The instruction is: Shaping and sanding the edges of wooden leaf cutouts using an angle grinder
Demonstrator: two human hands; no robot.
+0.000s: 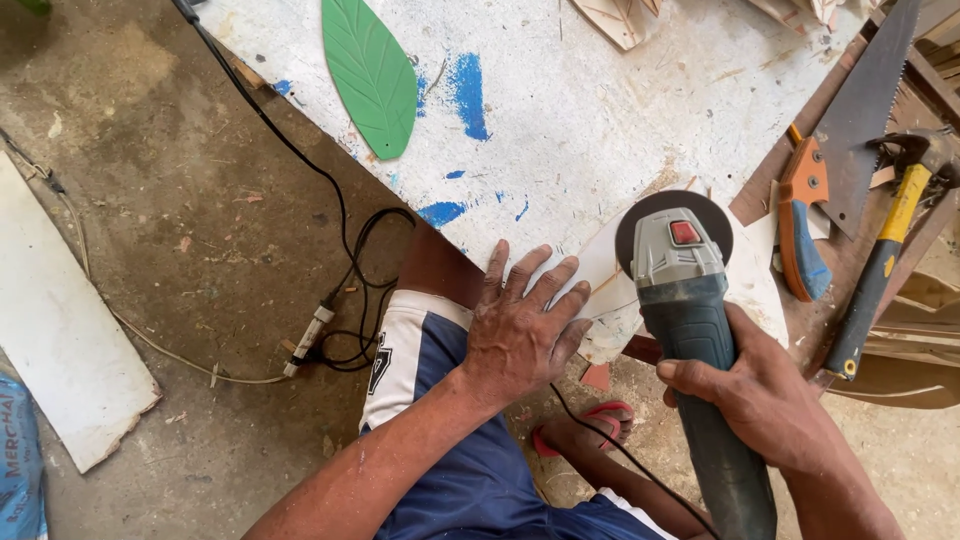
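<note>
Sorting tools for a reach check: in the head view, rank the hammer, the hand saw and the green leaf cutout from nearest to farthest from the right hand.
From the right hand:
1. Hammer, just to its right.
2. Hand saw, above it, on the bench's right edge.
3. Green leaf cutout, far up left.

Matt plastic grinder (690, 300) — rough, paint-smeared white board (600, 110) — steel saw (865, 110).

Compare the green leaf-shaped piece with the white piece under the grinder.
The green leaf piece is painted green with carved veins; the white piece is bare and pale. The green leaf piece lies untouched; the white piece is pinned by the left hand, while the right hand holds the angle grinder on it. Both lie flat on the white table.
</note>
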